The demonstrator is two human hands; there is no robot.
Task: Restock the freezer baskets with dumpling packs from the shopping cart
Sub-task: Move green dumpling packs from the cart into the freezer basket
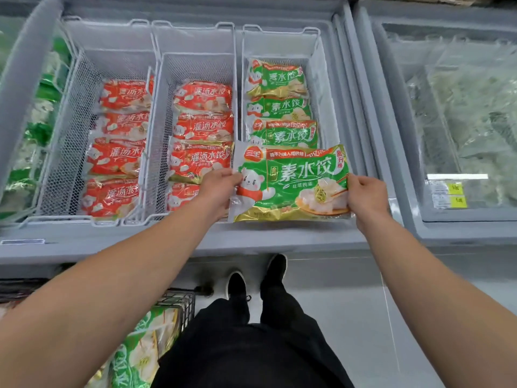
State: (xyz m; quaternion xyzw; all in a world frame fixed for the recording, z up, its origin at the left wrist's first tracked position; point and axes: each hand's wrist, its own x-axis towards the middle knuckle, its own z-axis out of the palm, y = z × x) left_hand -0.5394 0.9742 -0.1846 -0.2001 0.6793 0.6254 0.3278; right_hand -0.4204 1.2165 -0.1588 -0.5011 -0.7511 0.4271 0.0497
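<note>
From the head camera, the left hand (221, 189) and right hand (363, 194) each pinch a short edge of a flat green plastic dumpling pack (291, 183), held level over the near end of the right-hand white wire freezer basket (314, 51), where three matching green packs (279, 107) already lie in a row. To do this well, I judge the pack should be lowered flat into the free near slot, label up and overlapping the row evenly, clear of the neighbouring red dumpling packs (201, 127). More green packs wait in the dark wire shopping cart (181, 303) at lower left.

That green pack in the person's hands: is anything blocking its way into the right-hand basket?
Nothing visible. The green pack hangs over the open near end of the right basket, in front of three matching packs.
</note>
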